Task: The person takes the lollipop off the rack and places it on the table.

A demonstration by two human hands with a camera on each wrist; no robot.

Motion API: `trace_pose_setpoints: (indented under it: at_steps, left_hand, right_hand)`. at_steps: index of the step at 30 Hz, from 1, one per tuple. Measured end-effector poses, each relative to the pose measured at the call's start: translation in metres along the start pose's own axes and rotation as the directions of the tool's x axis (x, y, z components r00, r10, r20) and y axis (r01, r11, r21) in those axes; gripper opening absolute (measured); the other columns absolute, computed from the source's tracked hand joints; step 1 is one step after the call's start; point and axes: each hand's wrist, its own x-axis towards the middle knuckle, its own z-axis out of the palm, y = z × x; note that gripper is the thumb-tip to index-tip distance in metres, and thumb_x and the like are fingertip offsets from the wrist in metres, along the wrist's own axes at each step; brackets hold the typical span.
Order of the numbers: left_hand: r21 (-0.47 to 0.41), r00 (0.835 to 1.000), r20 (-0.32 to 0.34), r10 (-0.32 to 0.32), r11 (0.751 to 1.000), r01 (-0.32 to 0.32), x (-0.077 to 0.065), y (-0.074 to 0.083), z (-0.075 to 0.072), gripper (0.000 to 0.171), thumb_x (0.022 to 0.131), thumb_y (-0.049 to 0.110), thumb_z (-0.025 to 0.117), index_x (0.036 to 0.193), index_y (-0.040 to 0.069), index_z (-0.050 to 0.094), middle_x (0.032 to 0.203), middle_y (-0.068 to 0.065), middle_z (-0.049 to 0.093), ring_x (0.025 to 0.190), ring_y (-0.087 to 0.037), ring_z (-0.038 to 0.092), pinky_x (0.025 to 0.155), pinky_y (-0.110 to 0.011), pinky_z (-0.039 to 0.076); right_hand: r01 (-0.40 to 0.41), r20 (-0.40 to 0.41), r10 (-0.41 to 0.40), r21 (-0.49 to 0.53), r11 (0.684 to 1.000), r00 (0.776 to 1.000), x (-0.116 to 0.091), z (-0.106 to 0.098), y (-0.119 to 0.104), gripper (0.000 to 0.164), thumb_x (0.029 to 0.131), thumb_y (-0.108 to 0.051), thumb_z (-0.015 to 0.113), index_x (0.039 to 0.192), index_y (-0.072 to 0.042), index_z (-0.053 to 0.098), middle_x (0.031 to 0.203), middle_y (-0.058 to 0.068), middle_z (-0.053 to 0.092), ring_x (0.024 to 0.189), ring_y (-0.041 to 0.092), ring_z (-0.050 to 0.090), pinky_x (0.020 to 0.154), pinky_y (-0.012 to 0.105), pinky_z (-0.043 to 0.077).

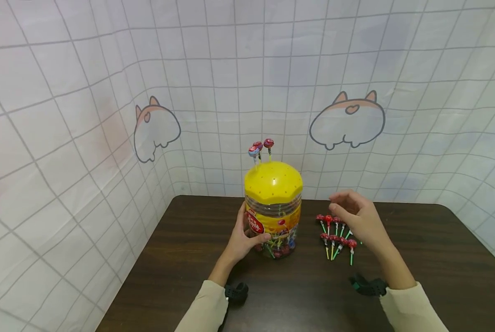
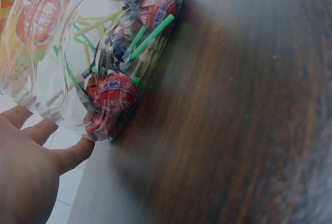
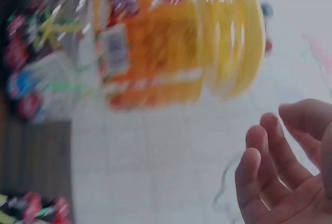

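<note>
A clear plastic jar (image 1: 274,221) with a yellow domed lid (image 1: 274,180) stands on the table, lollipops showing through its lower wall. Small holes dot the lid, and three lollipops (image 1: 268,143) stand upright in it at the back left. My left hand (image 1: 240,240) grips the jar's left side, thumb across the front and fingers behind. To the right of the jar, my right hand (image 1: 361,219) hovers above loose lollipops (image 1: 333,238), fingers loosely bent and nothing between them. In the right wrist view the jar (image 3: 150,42) appears blurred, apart from the fingers.
Loose lollipops lie in two rough rows on the dark wooden table (image 1: 297,290), some hidden under the right hand. A white grid-patterned cloth (image 1: 239,55) hangs behind and along both sides. Black bands (image 1: 237,292) circle both wrists.
</note>
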Motion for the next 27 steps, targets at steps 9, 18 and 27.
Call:
trace_pose_setpoints:
  at_steps: [9,18,27]
  left_hand:
    - [0.007,1.000,-0.006,-0.005,1.000,0.005,0.000,-0.005,-0.001,0.109,0.083,0.048,0.084,0.160,0.050,0.007,0.160,0.002,0.038,0.146,-0.026,0.041,0.115,-0.066,0.037]
    - [0.003,1.000,0.001,-0.013,1.000,0.013,-0.001,-0.003,-0.002,0.106,0.087,0.042,0.082,0.161,0.046,0.007,0.162,-0.001,0.036,0.148,-0.029,0.039,0.115,-0.067,0.036]
    - [-0.005,1.000,0.007,-0.020,1.000,0.020,0.001,-0.003,-0.002,0.104,0.090,0.037,0.080,0.161,0.047,0.006,0.163,-0.001,0.035,0.147,-0.028,0.040,0.116,-0.065,0.037]
  right_hand:
    - [0.065,0.034,-0.066,0.031,0.997,0.997,0.076,0.031,-0.060,0.031,0.102,-0.029,0.064,0.126,-0.010,0.064,0.117,0.010,0.068,0.098,0.018,0.063,0.080,0.021,0.053]
    - [-0.036,0.101,0.028,0.078,0.996,0.995,0.135,0.058,-0.080,0.041,0.100,-0.028,0.067,0.138,-0.013,0.059,0.125,0.011,0.067,0.099,0.027,0.066,0.085,0.033,0.056]
    - [-0.076,0.120,0.075,0.001,0.997,0.990,0.158,0.072,-0.088,0.041,0.100,-0.021,0.067,0.139,-0.011,0.059,0.119,0.014,0.069,0.091,0.027,0.066,0.086,0.039,0.058]
